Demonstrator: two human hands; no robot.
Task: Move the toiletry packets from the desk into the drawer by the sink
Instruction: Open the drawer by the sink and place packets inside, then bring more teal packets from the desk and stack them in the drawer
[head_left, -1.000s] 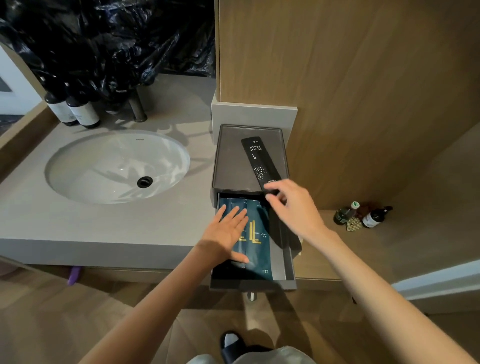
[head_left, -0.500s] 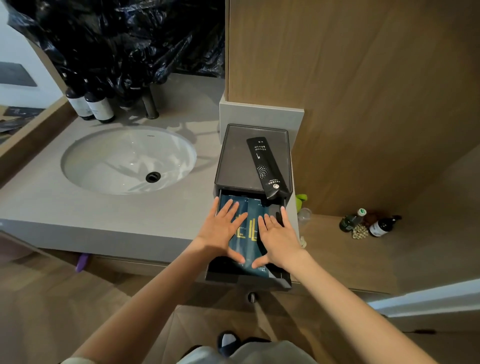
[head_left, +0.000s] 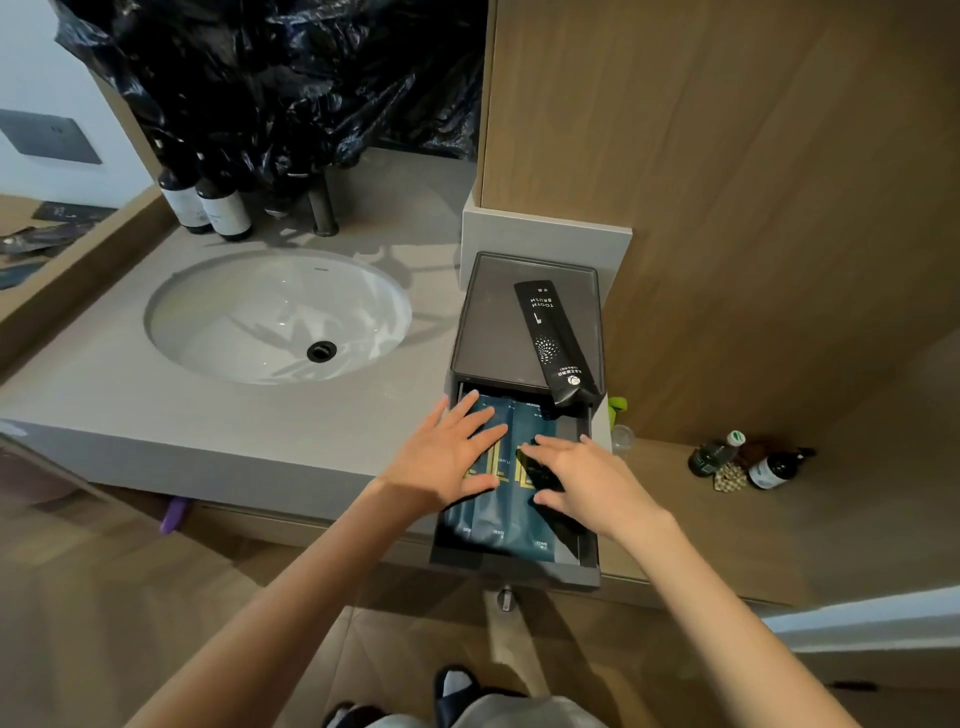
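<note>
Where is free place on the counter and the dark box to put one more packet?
Free: the box lid left of the toothbrush packet; the counter between sink and box. Crowded: the drawer, with teal packets under both hands.

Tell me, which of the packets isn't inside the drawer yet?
The black toothbrush packet: it lies slantwise on top of the dark box above the open drawer, while the teal packets lie flat inside, under both hands.
</note>
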